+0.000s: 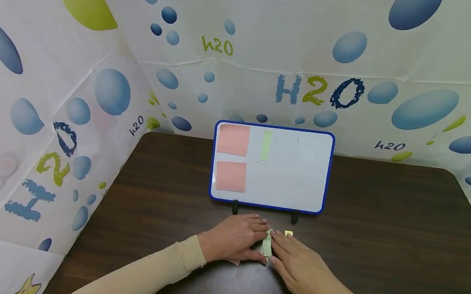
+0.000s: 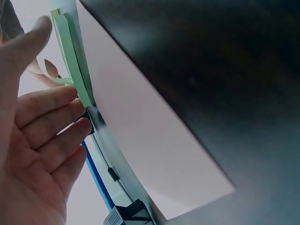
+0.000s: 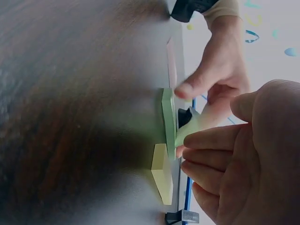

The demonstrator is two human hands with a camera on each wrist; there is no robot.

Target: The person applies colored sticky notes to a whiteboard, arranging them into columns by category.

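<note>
Obs. from beside the table (image 1: 165,178): green pad (image 1: 266,247) lies on it b/w the two hands, in front of whiteboard (image 1: 287,179), long side running approx. away from the person.

L hand (image 1: 237,237): thumb at pad's near end, fingertips by the far end, thumb & fingers apart w/ pad b/w. Firm hold or just contact: can't tell. R hand (image 1: 302,272): fingers nearly straight, thumb well off the index; tips next to top sheet (image 3: 188,130), which curls up off the pad. No pinch seen; exact contact pt. hidden.

Step in hand, my reading: peeling one sheet off. Technique notes:
1. L does the anchoring: light downward press at the ends, else pad likely skids or lifts w/ the sheet.
2. R thumb should come in opp. the index & take the loose edge; check it's 1 sheet, not 2.
3. Pull low & slow along the length; a steep pull prob. leaves a curl, so poorer stick later.
4. Keep fingers off the gummed strip (can't see which end).

Watch: yellow pad (image 3: 161,173) sits just beside green pad on R side, easily nudged; pink pad (image 2: 140,117) is partly under L hand, so mind the wrist.
</note>
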